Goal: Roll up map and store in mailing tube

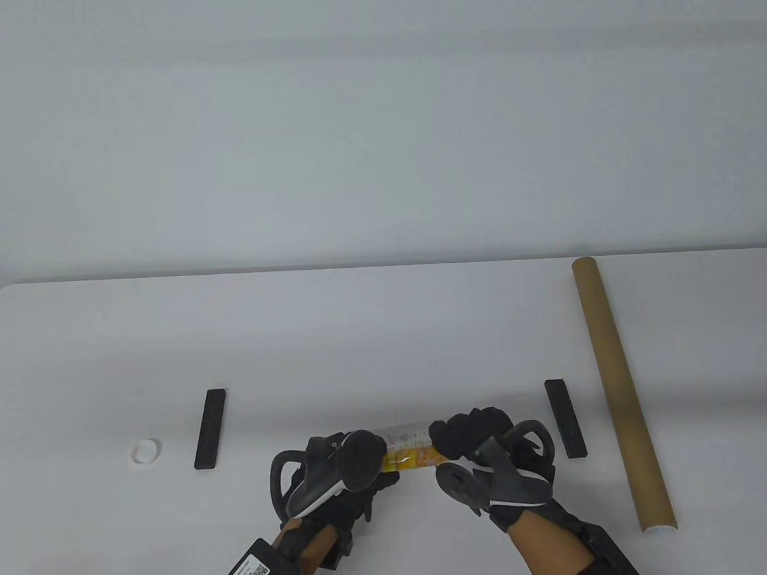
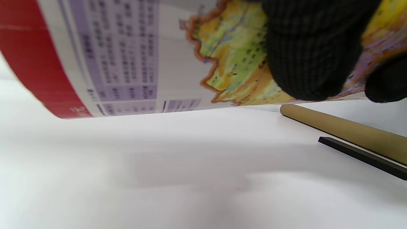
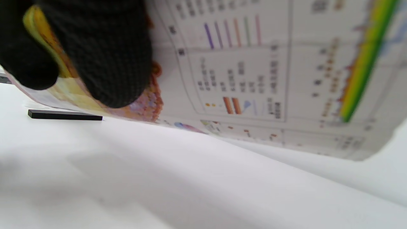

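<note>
The rolled map [image 1: 408,451] is held between both hands just above the table near its front edge. My left hand [image 1: 341,473] grips its left end; my right hand [image 1: 472,433] grips its right end. In the left wrist view the map [image 2: 143,57] fills the top, with my gloved fingers [image 2: 311,51] wrapped on it. In the right wrist view the map [image 3: 270,70] curves overhead with my fingers [image 3: 95,54] on it. The brown mailing tube [image 1: 620,391] lies on the table at the right, apart from both hands; it also shows in the left wrist view [image 2: 346,130].
Two black bar weights lie on the table, one at the left [image 1: 210,428] and one at the right [image 1: 565,418], beside the tube. A white tube cap [image 1: 146,450] lies at the far left. The tube's near end [image 1: 658,528] shows a white rim.
</note>
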Tool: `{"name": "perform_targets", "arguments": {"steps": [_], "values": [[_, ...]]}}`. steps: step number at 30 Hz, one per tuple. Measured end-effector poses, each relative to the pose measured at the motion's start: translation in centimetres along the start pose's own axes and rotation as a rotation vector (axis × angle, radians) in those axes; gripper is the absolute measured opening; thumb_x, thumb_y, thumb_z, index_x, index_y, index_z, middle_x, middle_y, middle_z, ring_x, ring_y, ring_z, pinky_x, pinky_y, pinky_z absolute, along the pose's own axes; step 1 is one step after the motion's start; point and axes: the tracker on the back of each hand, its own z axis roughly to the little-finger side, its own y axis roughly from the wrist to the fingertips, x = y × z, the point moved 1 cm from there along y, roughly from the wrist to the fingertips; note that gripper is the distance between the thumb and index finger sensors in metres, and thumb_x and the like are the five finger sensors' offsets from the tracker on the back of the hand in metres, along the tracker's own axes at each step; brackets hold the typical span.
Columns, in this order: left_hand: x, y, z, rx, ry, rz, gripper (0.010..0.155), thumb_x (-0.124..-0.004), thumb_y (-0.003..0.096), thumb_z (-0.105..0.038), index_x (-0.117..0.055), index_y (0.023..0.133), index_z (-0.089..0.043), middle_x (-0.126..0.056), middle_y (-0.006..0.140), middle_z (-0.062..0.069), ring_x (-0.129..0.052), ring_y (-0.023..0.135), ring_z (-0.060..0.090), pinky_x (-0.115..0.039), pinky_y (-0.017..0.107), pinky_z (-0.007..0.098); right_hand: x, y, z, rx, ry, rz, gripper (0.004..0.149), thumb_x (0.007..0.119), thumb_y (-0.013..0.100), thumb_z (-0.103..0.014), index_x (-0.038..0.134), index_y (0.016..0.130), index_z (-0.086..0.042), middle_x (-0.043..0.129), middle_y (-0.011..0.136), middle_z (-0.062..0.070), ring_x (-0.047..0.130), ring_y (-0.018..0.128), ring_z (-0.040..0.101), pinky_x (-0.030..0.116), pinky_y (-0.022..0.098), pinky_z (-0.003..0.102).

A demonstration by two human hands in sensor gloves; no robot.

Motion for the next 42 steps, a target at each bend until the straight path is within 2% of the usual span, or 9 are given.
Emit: {"name": "perform_targets", "arguments": {"steps": [7, 11, 13, 17, 22, 29, 34, 38, 42], "values": [[0.2, -0.9, -1.5, -0.023, 0.209, -0.179, 0.057, -0.094, 0.0298, -0.065, -0.086, 0.081, -0.041, -0.095, 0.070, -0.009, -0.102, 0.063, 0.016, -0.075, 0.068, 0.039, 1.5, 0.4, 1.4, 0.040, 0.194, -0.086, 0.052, 0.097, 0.043, -0.040, 0.090, 0.086, -0.011, 0.094, 0.063, 0.007, 0.098, 0.047, 0.030, 0.078, 0.049, 0.057], [0.6, -1.3, -2.1, -0.055, 0.311, -0.279, 0.059, -0.095, 0.0282, -0.065, -0.085, 0.081, -0.042, -0.095, 0.070, -0.010, -0.101, 0.063, 0.015, -0.075, 0.068, 0.039, 2.2, 0.5, 2.2, 0.054, 0.345, -0.141, 0.052, 0.097, 0.044, -0.040, 0.090, 0.086, -0.010, 0.094, 0.062, 0.007, 0.099, 0.046, 0.030, 0.078, 0.049, 0.057], [0.7, -1.3, -2.2, -0.058, 0.333, -0.293, 0.058, -0.095, 0.0278, -0.065, -0.086, 0.079, -0.042, -0.095, 0.067, -0.010, -0.102, 0.059, 0.014, -0.076, 0.067, 0.038, 2.3, 0.6, 2.3, 0.049, 0.379, -0.163, 0.052, 0.097, 0.044, -0.040, 0.090, 0.086, -0.010, 0.094, 0.062, 0.007, 0.098, 0.046, 0.030, 0.078, 0.048, 0.058], [0.6, -1.2, -2.0, -0.055, 0.320, -0.263, 0.050, -0.096, 0.0282, -0.065, -0.089, 0.073, -0.042, -0.097, 0.061, -0.010, -0.102, 0.054, 0.014, -0.077, 0.065, 0.037, 2.4, 0.5, 2.0, 0.038, 0.371, -0.154, 0.053, 0.097, 0.044, -0.040, 0.090, 0.086, -0.010, 0.094, 0.063, 0.008, 0.098, 0.047, 0.031, 0.078, 0.049, 0.058], [0.5, -0.8, -1.6, -0.033, 0.266, -0.195, 0.046, -0.095, 0.0295, -0.064, -0.091, 0.070, -0.042, -0.097, 0.058, -0.010, -0.103, 0.051, 0.014, -0.078, 0.064, 0.037, 1.9, 0.2, 1.2, 0.022, 0.214, -0.068, 0.055, 0.097, 0.044, -0.041, 0.088, 0.089, -0.010, 0.093, 0.067, 0.007, 0.099, 0.052, 0.032, 0.077, 0.051, 0.058], [-0.1, 0.2, 0.1, 0.027, 0.077, -0.012, 0.046, -0.095, 0.0301, -0.064, -0.091, 0.070, -0.042, -0.098, 0.058, -0.010, -0.103, 0.051, 0.014, -0.079, 0.063, 0.037, 1.0, -0.2, 0.0, -0.009, 0.001, 0.037, 0.062, 0.097, 0.042, -0.043, 0.084, 0.094, -0.011, 0.090, 0.073, 0.008, 0.096, 0.060, 0.033, 0.073, 0.056, 0.059], [-0.8, 0.8, 0.8, 0.033, -0.018, 0.084, 0.046, -0.096, 0.0304, -0.064, -0.091, 0.071, -0.041, -0.098, 0.058, -0.009, -0.103, 0.051, 0.015, -0.078, 0.064, 0.038, 0.9, -0.2, -0.4, -0.018, -0.051, 0.045, 0.060, 0.097, 0.042, -0.043, 0.085, 0.092, -0.012, 0.092, 0.070, 0.006, 0.097, 0.056, 0.031, 0.075, 0.055, 0.057], [-1.0, 0.6, 0.6, 0.022, 0.008, 0.037, 0.050, -0.096, 0.0299, -0.064, -0.091, 0.073, -0.040, -0.097, 0.061, -0.009, -0.103, 0.054, 0.015, -0.077, 0.065, 0.038, 1.3, 0.0, -0.2, -0.016, -0.016, 0.007, 0.055, 0.098, 0.042, -0.041, 0.087, 0.088, -0.012, 0.093, 0.065, 0.006, 0.098, 0.050, 0.029, 0.077, 0.052, 0.057], [-0.6, 0.0, -0.1, 0.005, 0.132, -0.088, 0.055, -0.095, 0.0292, -0.065, -0.088, 0.078, -0.041, -0.096, 0.066, -0.009, -0.102, 0.060, 0.016, -0.076, 0.066, 0.039, 1.7, 0.2, 0.5, 0.005, 0.079, -0.041, 0.054, 0.098, 0.042, -0.040, 0.088, 0.087, -0.012, 0.093, 0.063, 0.006, 0.098, 0.048, 0.029, 0.078, 0.051, 0.056]]}}
